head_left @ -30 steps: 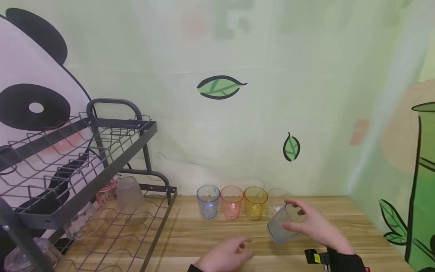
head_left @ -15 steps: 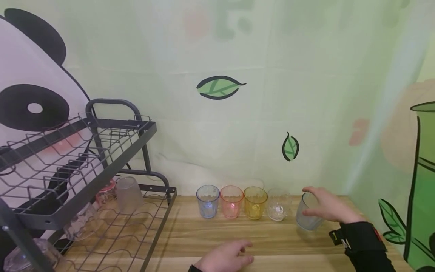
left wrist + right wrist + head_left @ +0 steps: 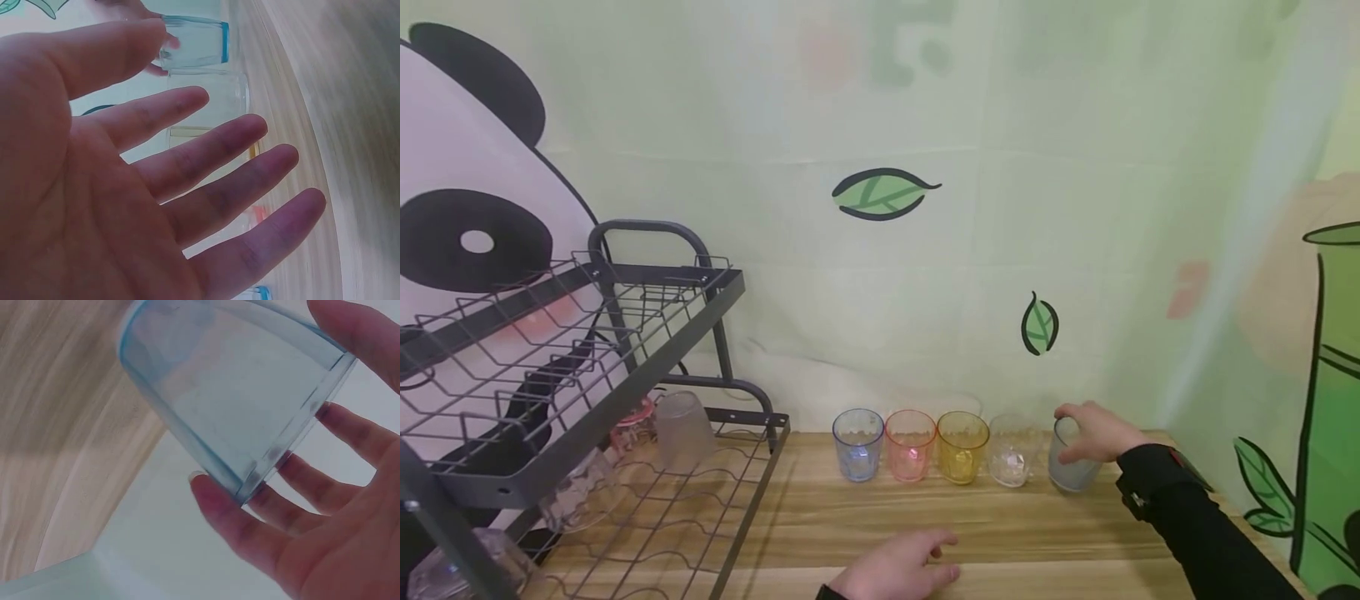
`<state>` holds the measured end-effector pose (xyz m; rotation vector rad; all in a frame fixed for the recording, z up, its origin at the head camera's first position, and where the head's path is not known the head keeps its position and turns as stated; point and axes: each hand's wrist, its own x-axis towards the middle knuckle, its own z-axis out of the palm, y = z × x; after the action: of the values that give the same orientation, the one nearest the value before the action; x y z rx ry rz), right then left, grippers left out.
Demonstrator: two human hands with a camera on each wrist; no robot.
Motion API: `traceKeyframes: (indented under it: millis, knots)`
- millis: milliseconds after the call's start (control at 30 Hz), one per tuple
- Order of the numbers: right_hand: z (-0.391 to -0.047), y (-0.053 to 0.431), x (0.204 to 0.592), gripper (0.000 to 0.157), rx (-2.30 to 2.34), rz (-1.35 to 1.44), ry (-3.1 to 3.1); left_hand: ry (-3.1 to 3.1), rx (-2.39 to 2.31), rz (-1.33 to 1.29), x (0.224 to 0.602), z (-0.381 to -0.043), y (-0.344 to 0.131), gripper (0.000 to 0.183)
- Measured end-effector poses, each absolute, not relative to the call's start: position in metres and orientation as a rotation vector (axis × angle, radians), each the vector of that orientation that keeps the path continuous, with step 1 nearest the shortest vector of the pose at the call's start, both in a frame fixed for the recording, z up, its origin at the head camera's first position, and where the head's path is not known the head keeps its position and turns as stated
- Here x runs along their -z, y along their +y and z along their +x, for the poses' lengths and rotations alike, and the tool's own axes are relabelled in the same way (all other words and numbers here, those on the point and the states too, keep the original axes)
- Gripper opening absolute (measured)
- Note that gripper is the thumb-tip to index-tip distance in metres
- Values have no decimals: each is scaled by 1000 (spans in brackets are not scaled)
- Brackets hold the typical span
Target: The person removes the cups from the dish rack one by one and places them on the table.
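My right hand (image 3: 1101, 433) grips a bluish clear tumbler (image 3: 1073, 473) at the right end of a row of glasses. In the right wrist view the thumb and fingers spread around one end of this tumbler (image 3: 231, 381). To its left stand a colourless glass (image 3: 1011, 458), a yellow glass (image 3: 963, 450), a pink glass (image 3: 911, 448) and a blue glass (image 3: 858, 448), all upright. Whether the held tumbler touches the table is hard to tell. My left hand (image 3: 898, 568) hovers near the front, fingers extended, holding nothing; the left wrist view shows its bare palm (image 3: 94, 187).
A dark two-tier wire rack (image 3: 625, 389) occupies the left. On its lower shelf are a frosted cup (image 3: 685, 432), a red-tinted glass (image 3: 631, 425) and clear glasses (image 3: 580, 496). A printed cloth wall (image 3: 880, 317) backs the wooden table (image 3: 820, 521).
The right hand has carried the tumbler rightward from in front of the colourless glass to the row's right end, and the tumbler has gone from tilted to nearly upright. The left hand stays put.
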<state>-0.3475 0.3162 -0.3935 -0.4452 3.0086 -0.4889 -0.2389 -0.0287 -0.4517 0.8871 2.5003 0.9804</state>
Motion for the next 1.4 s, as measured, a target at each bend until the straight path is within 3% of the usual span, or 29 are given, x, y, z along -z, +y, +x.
traceKeyframes:
  millis: [933, 1267, 1400]
  knots:
    - [-357, 304, 410, 71, 474, -378, 2997, 2543, -924, 826, 450, -237, -27, 37]
    - [-352, 309, 419, 108, 486, -436, 3094, 2560, -914, 839, 449, -236, -28, 39]
    - [-352, 308, 412, 115, 440, -440, 3130, 2562, -906, 838, 448, -237, -28, 39]
